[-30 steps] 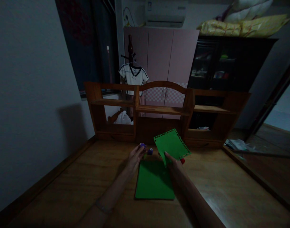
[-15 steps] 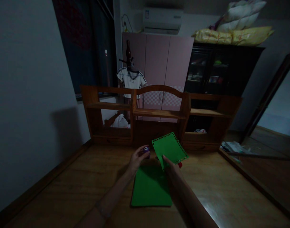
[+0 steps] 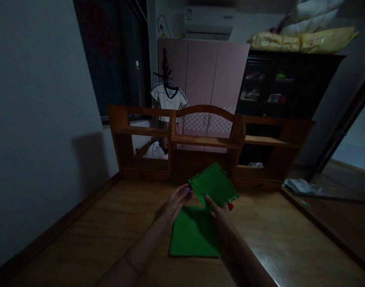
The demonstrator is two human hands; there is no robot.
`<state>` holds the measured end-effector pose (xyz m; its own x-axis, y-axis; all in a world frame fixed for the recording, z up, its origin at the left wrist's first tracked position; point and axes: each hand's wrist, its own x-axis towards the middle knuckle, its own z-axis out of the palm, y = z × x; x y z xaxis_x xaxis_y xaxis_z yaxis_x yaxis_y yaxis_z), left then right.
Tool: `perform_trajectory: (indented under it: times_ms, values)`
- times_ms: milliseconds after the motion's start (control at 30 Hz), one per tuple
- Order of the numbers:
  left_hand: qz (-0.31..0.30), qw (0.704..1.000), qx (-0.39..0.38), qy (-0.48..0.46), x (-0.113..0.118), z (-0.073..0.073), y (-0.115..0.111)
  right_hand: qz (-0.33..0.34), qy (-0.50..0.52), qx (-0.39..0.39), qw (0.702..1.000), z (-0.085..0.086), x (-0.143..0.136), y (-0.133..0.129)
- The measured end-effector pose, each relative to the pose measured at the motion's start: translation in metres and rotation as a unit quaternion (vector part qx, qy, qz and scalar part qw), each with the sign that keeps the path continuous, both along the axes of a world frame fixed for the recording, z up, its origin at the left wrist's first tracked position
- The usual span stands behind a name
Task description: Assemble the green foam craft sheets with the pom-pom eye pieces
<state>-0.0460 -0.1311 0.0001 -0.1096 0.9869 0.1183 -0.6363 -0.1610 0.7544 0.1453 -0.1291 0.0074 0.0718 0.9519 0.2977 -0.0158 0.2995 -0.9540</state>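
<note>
My left hand [image 3: 176, 199] is closed round a small purple object [image 3: 188, 191], near the left corner of a green sheet. That green sheet [image 3: 215, 183], with a row of small holes along its edges, is held up tilted in my right hand [image 3: 219, 211], thumb on its face. A small red thing [image 3: 230, 206] shows beside my right fingers; whether I hold it I cannot tell. Below both hands a larger green board [image 3: 194, 237] lies flat, partly shaded and partly covered by my right forearm.
The wooden surface [image 3: 110, 227] spreads round the board. A wooden shelf unit [image 3: 206, 140] stands along its far edge, with a wall [image 3: 50, 99] at the left. Papers and plastic [image 3: 300, 186] lie beyond the right edge.
My left hand has moved slightly right, closer to the held sheet, and its fingers now cover more of the purple object. The whole view has shifted a little.
</note>
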Motion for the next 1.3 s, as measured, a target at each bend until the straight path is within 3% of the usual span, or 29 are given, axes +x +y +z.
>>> perform_trajectory:
  times_ms: [267,500,900,1067,1300]
  values:
    - [-0.039,0.999,0.016,0.000,-0.006,-0.002,-0.003,-0.011,-0.034,0.015,0.999,0.009,0.000,-0.002]
    - [-0.049,0.999,-0.013,-0.005,-0.005,-0.005,0.002,-0.007,-0.063,0.056,0.996,0.002,-0.001,0.006]
    - [-0.058,0.998,-0.015,0.000,-0.005,0.000,-0.003,-0.016,-0.091,0.039,0.995,-0.002,0.000,0.009]
    - [-0.049,0.999,-0.010,0.004,-0.006,-0.006,0.002,0.003,-0.080,0.038,0.996,-0.005,0.000,0.009]
    - [-0.043,0.999,-0.012,0.019,-0.007,-0.014,0.010,-0.020,-0.071,0.037,0.997,-0.008,0.000,0.013]
